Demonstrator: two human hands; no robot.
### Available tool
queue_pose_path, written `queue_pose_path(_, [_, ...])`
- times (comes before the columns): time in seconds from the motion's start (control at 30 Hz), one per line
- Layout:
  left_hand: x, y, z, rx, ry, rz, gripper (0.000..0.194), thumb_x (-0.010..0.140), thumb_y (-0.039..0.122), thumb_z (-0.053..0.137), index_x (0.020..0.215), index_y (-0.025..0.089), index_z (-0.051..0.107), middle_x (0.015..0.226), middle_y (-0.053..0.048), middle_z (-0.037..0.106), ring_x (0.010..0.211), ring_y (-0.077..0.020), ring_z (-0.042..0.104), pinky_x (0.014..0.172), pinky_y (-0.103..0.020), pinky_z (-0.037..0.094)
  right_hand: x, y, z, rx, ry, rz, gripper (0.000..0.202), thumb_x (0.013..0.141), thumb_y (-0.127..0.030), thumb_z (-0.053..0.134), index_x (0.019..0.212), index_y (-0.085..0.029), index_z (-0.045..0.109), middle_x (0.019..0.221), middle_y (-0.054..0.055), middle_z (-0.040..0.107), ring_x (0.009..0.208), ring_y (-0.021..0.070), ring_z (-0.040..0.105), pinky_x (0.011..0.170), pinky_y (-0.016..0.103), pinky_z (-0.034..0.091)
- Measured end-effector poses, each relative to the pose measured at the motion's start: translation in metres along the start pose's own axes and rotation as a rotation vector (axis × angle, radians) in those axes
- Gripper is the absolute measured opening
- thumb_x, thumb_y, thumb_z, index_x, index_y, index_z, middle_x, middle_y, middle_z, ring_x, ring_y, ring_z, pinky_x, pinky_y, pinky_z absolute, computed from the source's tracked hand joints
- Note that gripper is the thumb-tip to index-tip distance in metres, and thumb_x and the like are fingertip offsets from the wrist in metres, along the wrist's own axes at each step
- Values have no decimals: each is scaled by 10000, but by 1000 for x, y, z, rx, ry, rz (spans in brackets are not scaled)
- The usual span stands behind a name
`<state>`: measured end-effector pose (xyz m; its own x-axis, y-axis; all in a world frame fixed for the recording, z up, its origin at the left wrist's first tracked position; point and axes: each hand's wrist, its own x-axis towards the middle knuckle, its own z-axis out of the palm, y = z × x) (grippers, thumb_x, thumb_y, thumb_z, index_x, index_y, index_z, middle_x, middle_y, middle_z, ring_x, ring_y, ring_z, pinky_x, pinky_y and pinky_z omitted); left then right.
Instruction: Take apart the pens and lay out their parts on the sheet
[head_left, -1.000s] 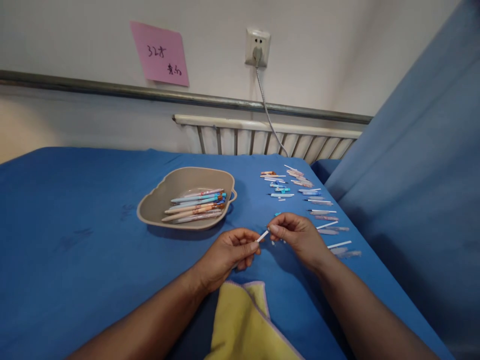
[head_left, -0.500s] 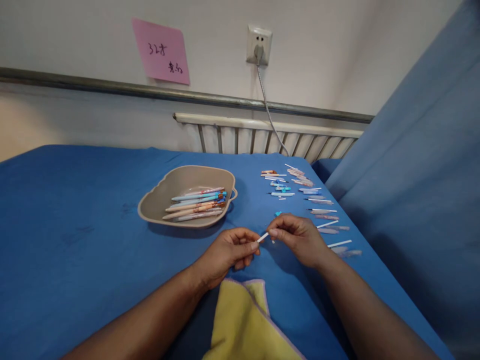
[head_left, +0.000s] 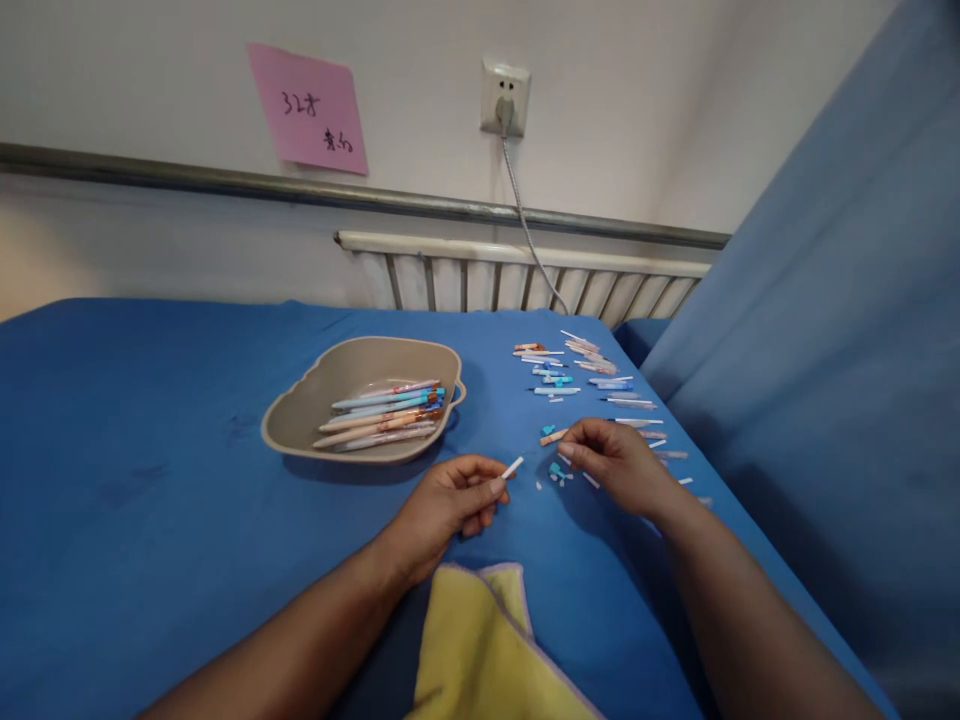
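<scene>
My left hand (head_left: 461, 500) pinches a short white stick (head_left: 512, 467) between thumb and fingers, its free end pointing up and right. To the right, my right hand (head_left: 611, 462) has thumb and index finger pressed together over the blue cloth; whatever lies between the fingertips is too small to make out. Just left of and below those fingertips lie small teal and white pieces (head_left: 556, 471), with an orange piece (head_left: 553, 437) beside them. Pen parts (head_left: 551, 380) are laid out in groups beyond the right hand, some partly hidden by it.
A beige bin (head_left: 300, 400) holding several pens (head_left: 382, 410) stands left of centre on the blue cloth (head_left: 150, 560). A yellow cloth (head_left: 480, 640) lies at the front. Behind are a white rail (head_left: 450, 245) and a plugged socket (head_left: 505, 98); a blue curtain (head_left: 847, 300) hangs at right.
My right hand has moved right, away from the white stick, which stays in my left hand. Small teal, white and orange pieces now show between the hands. The view has shifted slightly.
</scene>
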<state>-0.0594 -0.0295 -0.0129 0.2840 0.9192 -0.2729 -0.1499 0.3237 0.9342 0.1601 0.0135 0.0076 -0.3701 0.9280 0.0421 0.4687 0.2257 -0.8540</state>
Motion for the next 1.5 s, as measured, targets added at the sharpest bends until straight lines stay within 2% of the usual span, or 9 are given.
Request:
queue_pose_path(0.23, [1,4,-2,-20,42,16,248,711,323,678,870,144,613,677,4,577,449,-43,422,387,-164,260,-1,15,1,-347,-193,54,158,759,-298,563,687,-165,610,603,-19,589,557,106,485,520,207,319])
queue_pose_path(0.47, [2,6,0,-24,61,4,263,664,325,708,838,146,625,665,4,586,438,-42,428,383,-165,264,-2,7,12,-473,-223,70,105,746,-264,594,706,-175,632,660,6,649,600,120,537,543,212,316])
queue_pose_path(0.6, [2,5,-1,-13,64,18,252,666,326,705,833,153,629,665,5,589,439,-42,431,382,-162,271,5,12,10,-486,-93,44,153,809,-287,536,758,-173,625,721,17,645,669,134,553,603,218,350])
queue_pose_path(0.73, [3,3,-2,-13,58,24,250,674,322,701,840,151,627,670,5,586,440,-40,429,378,-158,265,15,21,9,-608,126,-37,206,836,-171,491,1016,-167,592,1054,82,602,980,174,515,831,262,343])
queue_pose_path(0.83, [4,1,-3,-4,55,36,241,702,321,681,857,148,618,673,8,579,442,-39,426,378,-156,265,20,27,11,-652,84,-58,254,831,-168,506,1076,-175,572,1095,86,580,1037,190,483,884,283,319])
queue_pose_path(1.07, [3,-2,-3,22,68,59,263,709,335,677,875,142,612,671,5,584,447,-41,431,379,-158,270,21,31,12,-630,75,-11,121,850,-208,485,882,-151,587,914,86,606,898,185,529,796,279,358])
queue_pose_path(1.17, [5,-3,-2,29,91,73,292,673,344,703,860,139,613,665,2,590,442,-44,435,376,-161,273,22,31,8,-398,167,-1,126,857,-242,454,889,-166,550,813,39,610,749,153,550,687,259,391])
queue_pose_path(1.3, [7,-4,-3,69,97,83,292,679,342,696,865,134,610,645,5,589,432,-43,426,379,-160,280,24,26,5,233,334,-14,187,788,-368,522,770,-182,533,593,-37,505,531,113,465,533,235,374])
queue_pose_path(1.5, [7,-7,-4,116,55,77,256,739,339,644,894,139,610,662,4,584,450,-41,427,387,-151,279,18,6,12,830,252,3,219,683,-355,673,719,-164,571,515,-54,447,452,71,368,445,207,281])
